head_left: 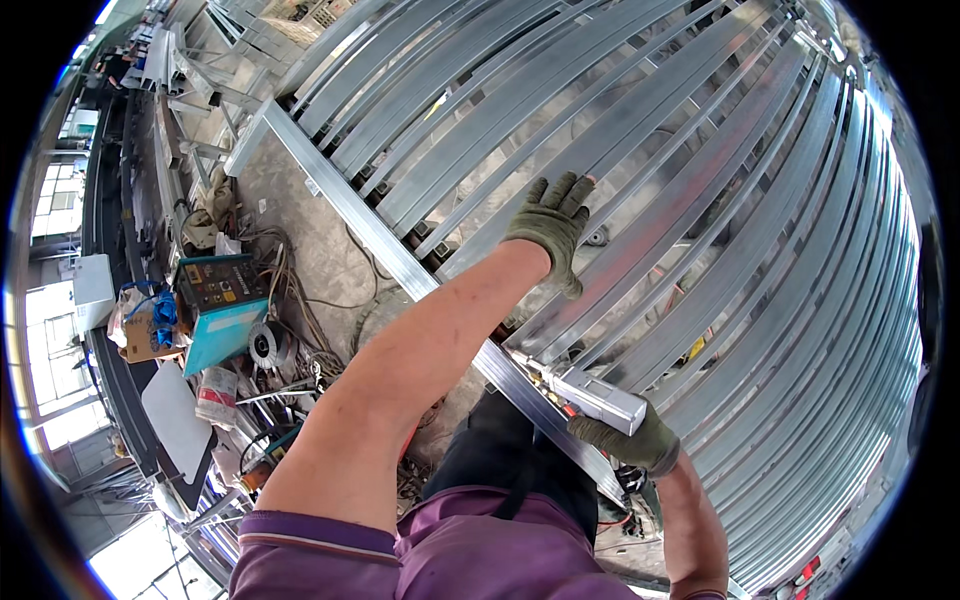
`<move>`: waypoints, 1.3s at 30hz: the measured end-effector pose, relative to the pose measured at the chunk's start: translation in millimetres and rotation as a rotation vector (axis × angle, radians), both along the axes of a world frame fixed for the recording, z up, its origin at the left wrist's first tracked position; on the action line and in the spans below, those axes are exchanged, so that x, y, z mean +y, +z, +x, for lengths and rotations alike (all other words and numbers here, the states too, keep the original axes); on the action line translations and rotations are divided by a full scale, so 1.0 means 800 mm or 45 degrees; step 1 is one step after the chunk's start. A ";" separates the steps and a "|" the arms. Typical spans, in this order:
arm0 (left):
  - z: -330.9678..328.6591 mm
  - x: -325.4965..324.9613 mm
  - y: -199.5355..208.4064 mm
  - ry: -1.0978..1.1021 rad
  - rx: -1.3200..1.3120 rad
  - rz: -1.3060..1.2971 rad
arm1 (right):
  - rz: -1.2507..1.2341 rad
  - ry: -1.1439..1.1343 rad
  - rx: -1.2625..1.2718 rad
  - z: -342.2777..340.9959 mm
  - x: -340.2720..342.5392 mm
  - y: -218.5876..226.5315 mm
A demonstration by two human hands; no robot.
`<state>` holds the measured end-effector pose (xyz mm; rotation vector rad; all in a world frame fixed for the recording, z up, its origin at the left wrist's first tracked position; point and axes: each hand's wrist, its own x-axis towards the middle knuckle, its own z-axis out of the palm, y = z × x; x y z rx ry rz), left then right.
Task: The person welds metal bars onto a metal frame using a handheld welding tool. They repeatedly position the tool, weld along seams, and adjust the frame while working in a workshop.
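Observation:
My left hand [556,222], in a dark green glove, reaches across the metal bars with its fingers spread and holds nothing. It lies over or on a wide flat steel tube [640,150]; whether it presses down I cannot tell. My right hand [640,440], gloved alike, grips a silver, boxy welding gun [598,398] from below. The gun's narrow nozzle points up and left, close to where the reddish-tinted tube [640,255] meets the long edge rail [525,395]. Some of the right fingers are hidden behind the gun.
Many parallel galvanized tubes [790,390] form a wide rack with gaps between them. To the left stand a teal machine [225,325] with a control panel, a wire spool [266,344] and a white-and-red bucket [216,395]. Cables [300,315] snake over the concrete floor.

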<state>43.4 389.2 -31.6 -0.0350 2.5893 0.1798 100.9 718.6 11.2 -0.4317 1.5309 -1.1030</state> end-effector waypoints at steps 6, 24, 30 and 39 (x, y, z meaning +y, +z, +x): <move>0.000 0.001 -0.001 0.003 0.014 0.007 | -0.041 0.003 -0.059 0.000 0.010 -0.017; -0.001 0.004 0.002 0.001 0.015 -0.031 | 0.033 0.115 0.072 -0.008 0.002 -0.005; -0.005 0.004 0.010 -0.001 -0.039 -0.013 | 0.116 0.107 0.021 -0.008 0.002 0.001; -0.004 0.004 0.006 0.011 0.000 -0.013 | 0.162 0.100 -0.077 -0.013 0.000 0.011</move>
